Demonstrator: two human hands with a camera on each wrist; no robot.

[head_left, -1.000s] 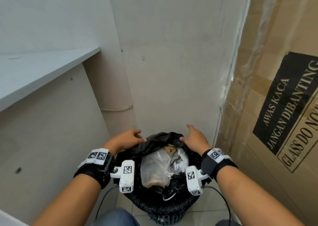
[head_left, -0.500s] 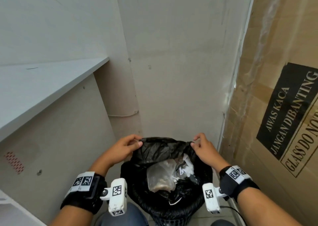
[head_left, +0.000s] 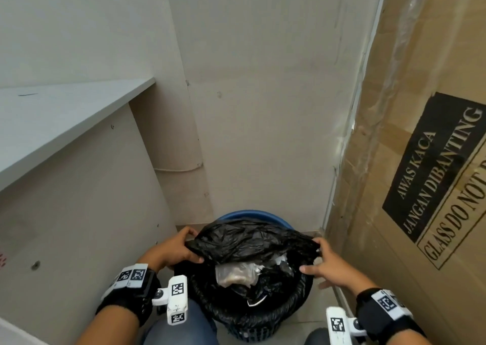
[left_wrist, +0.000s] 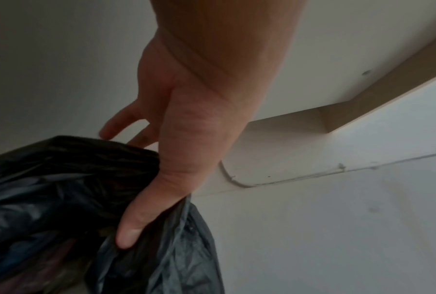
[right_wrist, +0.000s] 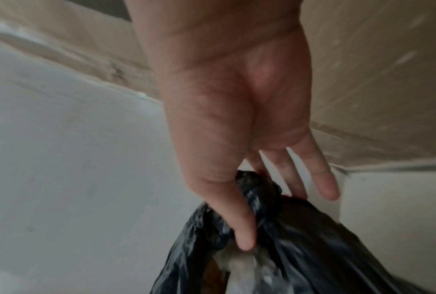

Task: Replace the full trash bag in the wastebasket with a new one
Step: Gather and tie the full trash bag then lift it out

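We pinch the black trash bag [head_left: 252,242] edges, left hand [head_left: 173,250] and right hand [head_left: 328,263] each grasping one side. Bag sits in the blue wastebasket [head_left: 252,214], far rim exposed.

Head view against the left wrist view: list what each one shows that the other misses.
Only the head view shows the blue wastebasket, the trash inside the bag's open mouth, the right hand pinching the far edge, and the cardboard box with its glass warning. Only the left wrist view shows the left thumb from beneath, pressed into the plastic. Both show the left hand gripping the black trash bag, and the white shelf.
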